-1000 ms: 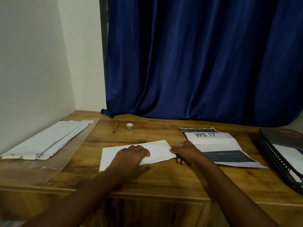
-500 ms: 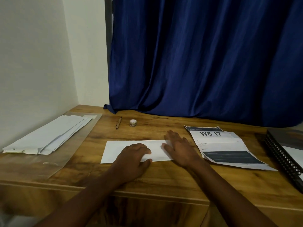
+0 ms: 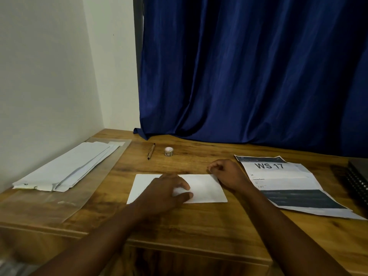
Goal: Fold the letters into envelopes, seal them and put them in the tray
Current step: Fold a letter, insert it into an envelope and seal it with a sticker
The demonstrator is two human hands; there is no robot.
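A folded white letter (image 3: 205,188) lies flat on the wooden desk (image 3: 199,222) in front of me. My left hand (image 3: 169,190) rests on its middle, fingers curved, pressing the paper down. My right hand (image 3: 227,174) sits at the letter's far right corner with its fingers curled; whether it pinches the corner is unclear. A pile of white envelopes (image 3: 65,168) lies at the left on a clear plastic sleeve (image 3: 65,202). The dark tray (image 3: 358,176) shows only at the right edge.
A printed sheet marked WS 17 (image 3: 278,182) lies right of the letter. A brown pen (image 3: 151,151) and a small tape roll (image 3: 168,151) sit toward the back. A blue curtain (image 3: 249,66) hangs behind the desk.
The letter's raised right part has been pressed flat. My right hand lay open on the right end, then slid to the far right corner and curled. My left hand stayed put.
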